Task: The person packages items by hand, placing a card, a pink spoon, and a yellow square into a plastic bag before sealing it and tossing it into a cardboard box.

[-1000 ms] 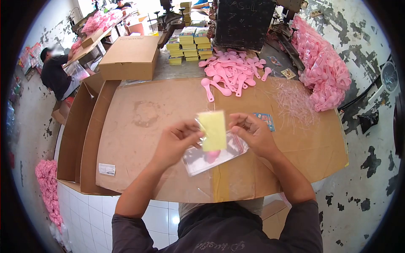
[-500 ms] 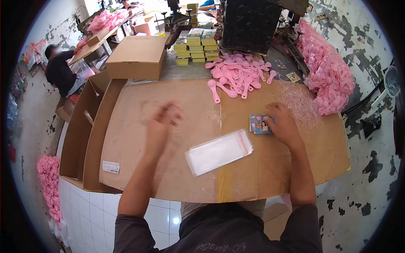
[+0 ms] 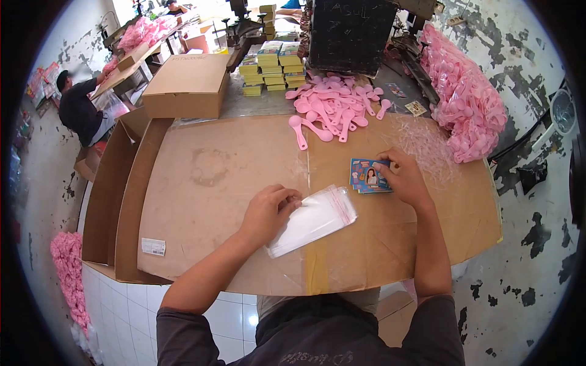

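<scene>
Clear plastic bags [image 3: 314, 226] lie in a flat pile on the cardboard-covered table, with a pink-edged strip at their right end. At the pile's upper left edge is my left hand [image 3: 268, 213], its fingers curled and thumb pressed against the topmost bag. A small stack of blue printed cards [image 3: 368, 177] with a portrait lies right of the bags. My right hand [image 3: 404, 177] pinches the top card at its right side, the thumb on its face. Beyond the cards, pink plastic spoons [image 3: 329, 110] are heaped.
Stacks of yellow-edged cards [image 3: 271, 64] and a closed carton [image 3: 186, 85] stand at the back. A black metal box [image 3: 351, 36] is behind the spoons. Bundled pink packets [image 3: 467, 104] and clear plastic strips [image 3: 424, 146] lie right. An open carton [image 3: 125, 201] stands left; another person [image 3: 82, 110] sits beyond.
My left hand has come down and right onto the plastic bags. My right hand stays at the cards, where more of the top card now shows. The view has shifted slightly.
</scene>
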The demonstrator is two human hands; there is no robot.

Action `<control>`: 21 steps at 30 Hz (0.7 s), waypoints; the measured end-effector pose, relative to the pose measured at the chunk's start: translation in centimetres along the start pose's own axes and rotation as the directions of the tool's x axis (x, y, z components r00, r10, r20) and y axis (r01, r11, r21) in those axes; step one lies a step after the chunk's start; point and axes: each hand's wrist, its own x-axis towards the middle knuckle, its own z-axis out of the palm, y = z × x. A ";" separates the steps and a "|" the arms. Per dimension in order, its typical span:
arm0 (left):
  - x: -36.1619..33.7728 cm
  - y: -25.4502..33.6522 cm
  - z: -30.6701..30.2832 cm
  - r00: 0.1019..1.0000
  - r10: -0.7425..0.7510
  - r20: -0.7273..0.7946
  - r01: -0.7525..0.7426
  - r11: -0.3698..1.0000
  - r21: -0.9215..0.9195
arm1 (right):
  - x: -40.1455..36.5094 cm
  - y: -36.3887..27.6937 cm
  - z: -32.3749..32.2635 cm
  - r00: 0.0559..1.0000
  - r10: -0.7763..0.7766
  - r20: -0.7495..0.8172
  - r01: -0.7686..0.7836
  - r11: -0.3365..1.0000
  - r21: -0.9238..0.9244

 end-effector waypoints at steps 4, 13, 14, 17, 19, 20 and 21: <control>0.0 -0.6 0.2 0.997 0.077 -0.003 -0.077 0.995 0.066 | -0.1 -2.2 -0.9 0.995 0.095 0.027 -0.097 0.992 0.078; 0.4 0.4 0.2 0.998 0.009 0.061 -0.013 0.997 0.076 | 0.4 -2.9 -1.9 0.983 0.103 0.152 -0.146 0.940 0.307; 0.6 0.5 0.2 0.997 -0.033 0.076 0.030 0.999 0.042 | 0.5 -3.1 -1.6 0.969 0.078 0.232 -0.177 0.880 0.441; 1.0 0.2 0.1 0.996 -0.036 0.087 0.040 0.998 -0.044 | -0.6 -5.2 0.5 0.916 -0.258 0.308 0.115 0.903 0.413; 0.9 0.4 0.2 0.998 -0.014 0.061 0.014 1.000 0.002 | -1.6 -5.4 2.3 0.887 -0.334 0.319 0.184 0.889 0.420; 0.9 0.4 0.3 0.999 -0.003 0.048 0.002 1.000 0.024 | -2.0 -5.3 3.1 0.870 -0.371 0.326 0.217 0.880 0.423; 0.8 0.4 0.4 0.999 -0.001 0.036 0.001 1.000 0.000 | -2.4 -5.3 3.6 0.863 -0.388 0.322 0.258 0.889 0.379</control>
